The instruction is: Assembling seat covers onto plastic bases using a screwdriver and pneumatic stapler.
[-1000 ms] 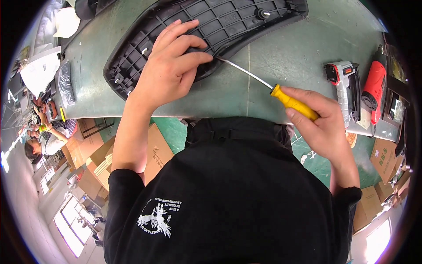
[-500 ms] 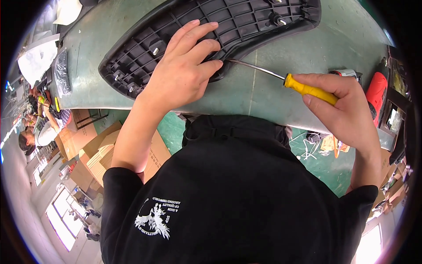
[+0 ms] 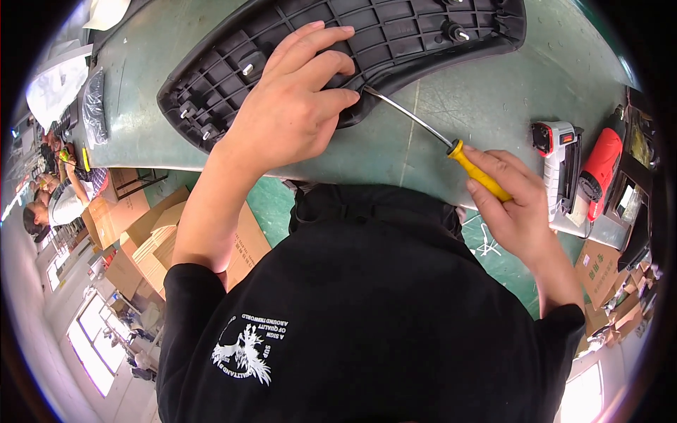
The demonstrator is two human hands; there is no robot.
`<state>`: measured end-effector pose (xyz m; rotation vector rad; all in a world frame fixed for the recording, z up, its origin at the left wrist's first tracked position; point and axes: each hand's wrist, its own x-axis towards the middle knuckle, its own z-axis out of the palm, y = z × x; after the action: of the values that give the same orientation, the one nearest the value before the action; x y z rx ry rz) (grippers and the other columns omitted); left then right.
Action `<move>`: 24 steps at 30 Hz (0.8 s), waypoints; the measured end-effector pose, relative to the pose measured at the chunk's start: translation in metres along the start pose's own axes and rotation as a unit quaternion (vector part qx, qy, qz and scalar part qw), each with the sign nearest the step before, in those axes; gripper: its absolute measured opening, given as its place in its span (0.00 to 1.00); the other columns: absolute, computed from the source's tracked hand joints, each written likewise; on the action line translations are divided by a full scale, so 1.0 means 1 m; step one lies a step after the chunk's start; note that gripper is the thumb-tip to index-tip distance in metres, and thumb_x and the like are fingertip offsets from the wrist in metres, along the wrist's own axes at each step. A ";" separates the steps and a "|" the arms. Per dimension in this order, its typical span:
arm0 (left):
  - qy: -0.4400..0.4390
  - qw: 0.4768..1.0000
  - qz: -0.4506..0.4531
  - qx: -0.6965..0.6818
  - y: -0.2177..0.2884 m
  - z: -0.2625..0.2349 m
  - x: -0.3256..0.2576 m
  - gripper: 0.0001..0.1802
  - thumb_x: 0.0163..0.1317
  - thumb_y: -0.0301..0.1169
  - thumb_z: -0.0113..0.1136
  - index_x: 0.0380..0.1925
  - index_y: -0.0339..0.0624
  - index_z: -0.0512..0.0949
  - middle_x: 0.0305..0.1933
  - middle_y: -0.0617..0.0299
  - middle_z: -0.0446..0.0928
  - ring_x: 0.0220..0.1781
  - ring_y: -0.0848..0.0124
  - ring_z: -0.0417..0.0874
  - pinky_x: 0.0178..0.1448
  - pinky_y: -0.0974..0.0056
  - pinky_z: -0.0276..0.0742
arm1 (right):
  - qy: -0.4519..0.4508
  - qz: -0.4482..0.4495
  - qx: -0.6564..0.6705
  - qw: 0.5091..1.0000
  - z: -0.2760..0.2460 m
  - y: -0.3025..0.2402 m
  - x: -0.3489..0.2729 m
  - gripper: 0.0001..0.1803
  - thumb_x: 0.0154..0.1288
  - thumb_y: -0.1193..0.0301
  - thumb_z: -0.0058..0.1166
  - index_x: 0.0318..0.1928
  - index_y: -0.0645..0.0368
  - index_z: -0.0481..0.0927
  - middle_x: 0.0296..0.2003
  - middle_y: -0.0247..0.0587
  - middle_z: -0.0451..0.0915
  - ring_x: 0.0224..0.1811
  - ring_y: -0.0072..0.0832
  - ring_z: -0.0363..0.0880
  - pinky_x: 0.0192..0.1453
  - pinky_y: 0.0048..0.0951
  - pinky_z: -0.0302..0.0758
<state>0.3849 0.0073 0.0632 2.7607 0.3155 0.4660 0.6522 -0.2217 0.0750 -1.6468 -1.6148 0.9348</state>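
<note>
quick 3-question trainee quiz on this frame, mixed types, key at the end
1. True or false: the left hand presses flat on the black ribbed plastic panel.
2. Which hand grips the yellow-handled screwdriver? A) left B) right C) neither
3. Fill in: the screwdriver's metal tip sits at the panel's near ____, beside the left hand's fingers.

Key
1. True.
2. B: the right hand wraps the yellow handle.
3. Edge. A grey-and-red power tool and a red tool lie untouched on the green table.

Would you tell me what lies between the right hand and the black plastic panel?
In the head view, only the screwdriver's metal shaft spans bare green table between right hand and panel.
</note>
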 end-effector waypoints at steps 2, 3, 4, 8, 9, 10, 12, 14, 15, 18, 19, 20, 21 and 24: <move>0.001 1.000 -0.005 0.001 -0.003 -0.003 -0.002 0.13 0.47 0.17 0.65 0.33 0.40 0.89 0.50 0.57 0.83 0.74 0.47 0.79 0.81 0.37 0.69 | 0.007 0.009 0.060 0.998 0.014 0.011 -0.007 0.22 0.71 0.82 0.65 0.65 0.65 0.85 0.50 0.49 0.87 0.39 0.31 0.87 0.43 0.31 0.83; 0.000 1.000 -0.002 -0.001 -0.004 -0.003 -0.001 0.13 0.47 0.17 0.65 0.33 0.40 0.89 0.50 0.57 0.83 0.74 0.47 0.79 0.81 0.37 0.69 | 0.008 0.103 0.179 0.978 0.020 0.012 -0.015 0.23 0.73 0.82 0.64 0.67 0.65 0.84 0.51 0.48 0.88 0.41 0.28 0.87 0.44 0.30 0.83; -0.001 1.000 -0.004 -0.003 -0.007 -0.004 0.000 0.12 0.48 0.17 0.65 0.33 0.40 0.89 0.50 0.57 0.83 0.74 0.48 0.79 0.81 0.37 0.70 | 0.009 0.193 0.295 0.936 0.025 0.015 -0.022 0.23 0.75 0.81 0.64 0.69 0.65 0.82 0.52 0.46 0.88 0.43 0.26 0.86 0.46 0.29 0.83; -0.009 1.000 -0.011 -0.009 -0.008 -0.006 0.003 0.11 0.53 0.17 0.64 0.35 0.40 0.89 0.50 0.58 0.83 0.75 0.48 0.78 0.81 0.38 0.70 | 0.072 0.214 0.481 0.847 0.040 0.033 -0.038 0.25 0.76 0.81 0.63 0.71 0.66 0.80 0.53 0.45 0.88 0.49 0.24 0.86 0.52 0.28 0.83; -0.011 1.000 -0.010 -0.006 -0.008 -0.007 0.004 0.11 0.53 0.17 0.64 0.35 0.40 0.89 0.50 0.58 0.83 0.75 0.48 0.78 0.81 0.38 0.70 | 0.109 0.200 0.439 0.869 0.040 0.033 -0.038 0.25 0.76 0.81 0.63 0.71 0.67 0.79 0.54 0.45 0.87 0.50 0.25 0.86 0.55 0.27 0.82; -0.018 1.000 -0.019 -0.001 -0.006 -0.007 0.006 0.10 0.55 0.17 0.64 0.36 0.39 0.89 0.50 0.59 0.83 0.75 0.49 0.78 0.81 0.39 0.69 | 0.148 0.186 0.395 0.888 0.039 0.033 -0.038 0.26 0.75 0.82 0.64 0.71 0.67 0.79 0.54 0.46 0.87 0.52 0.26 0.86 0.58 0.27 0.81; -0.027 0.999 -0.023 0.003 -0.004 -0.009 0.009 0.10 0.57 0.18 0.64 0.37 0.39 0.88 0.50 0.60 0.83 0.75 0.49 0.77 0.82 0.40 0.68 | 0.145 0.169 0.341 0.913 0.033 0.024 -0.038 0.26 0.75 0.82 0.64 0.71 0.67 0.79 0.55 0.46 0.87 0.53 0.27 0.86 0.59 0.27 0.80; -0.059 0.997 -0.043 0.023 -0.001 -0.014 0.012 0.08 0.60 0.20 0.66 0.38 0.39 0.89 0.52 0.60 0.82 0.76 0.50 0.75 0.83 0.41 0.66 | 0.127 0.129 0.251 0.951 0.026 0.016 -0.037 0.26 0.71 0.83 0.66 0.68 0.67 0.81 0.55 0.49 0.87 0.54 0.30 0.86 0.61 0.29 0.79; -0.059 0.997 -0.040 0.021 0.003 -0.014 0.014 0.08 0.60 0.20 0.66 0.38 0.39 0.89 0.52 0.60 0.82 0.76 0.50 0.75 0.83 0.41 0.66 | 0.131 0.131 0.251 0.950 0.023 0.016 -0.035 0.26 0.71 0.83 0.66 0.68 0.67 0.81 0.55 0.49 0.87 0.54 0.30 0.86 0.61 0.29 0.79; -0.073 0.994 -0.074 0.039 0.013 -0.014 0.018 0.06 0.61 0.23 0.69 0.38 0.40 0.89 0.53 0.60 0.82 0.77 0.49 0.74 0.84 0.41 0.64 | 0.107 0.064 0.167 0.978 0.017 0.014 -0.031 0.25 0.69 0.84 0.68 0.66 0.67 0.83 0.54 0.50 0.87 0.56 0.32 0.86 0.62 0.30 0.79; -0.075 0.992 -0.087 0.043 0.016 -0.012 0.020 0.05 0.61 0.24 0.70 0.37 0.39 0.89 0.54 0.60 0.82 0.77 0.50 0.73 0.84 0.41 0.64 | 0.099 0.059 0.164 0.980 0.015 0.012 -0.029 0.24 0.68 0.84 0.68 0.65 0.67 0.84 0.54 0.49 0.87 0.55 0.33 0.86 0.61 0.31 0.80; -0.078 0.991 -0.101 0.048 0.020 -0.009 0.021 0.04 0.61 0.25 0.71 0.36 0.39 0.89 0.55 0.59 0.82 0.78 0.50 0.72 0.84 0.40 0.63 | 0.091 0.055 0.162 0.981 0.013 0.010 -0.027 0.24 0.67 0.84 0.68 0.64 0.67 0.85 0.54 0.49 0.87 0.54 0.34 0.86 0.61 0.31 0.80; -0.078 0.990 -0.104 0.049 0.025 -0.005 0.020 0.04 0.61 0.25 0.71 0.36 0.39 0.89 0.55 0.59 0.82 0.78 0.50 0.72 0.84 0.40 0.63 | 0.088 0.053 0.163 0.981 0.012 0.010 -0.026 0.24 0.67 0.84 0.68 0.64 0.67 0.85 0.54 0.49 0.87 0.54 0.34 0.86 0.61 0.31 0.80; -0.046 0.983 -0.145 0.105 0.047 0.013 0.015 0.04 0.61 0.25 0.71 0.34 0.37 0.87 0.58 0.58 0.82 0.79 0.48 0.71 0.84 0.38 0.63 | 0.071 0.039 0.125 0.989 0.010 0.010 -0.023 0.24 0.66 0.84 0.68 0.64 0.66 0.85 0.52 0.50 0.88 0.52 0.36 0.87 0.58 0.31 0.81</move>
<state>0.4112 -0.0357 0.0728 2.8587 0.7692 0.2401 0.6498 -0.2453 0.0626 -1.5724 -1.2912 0.9921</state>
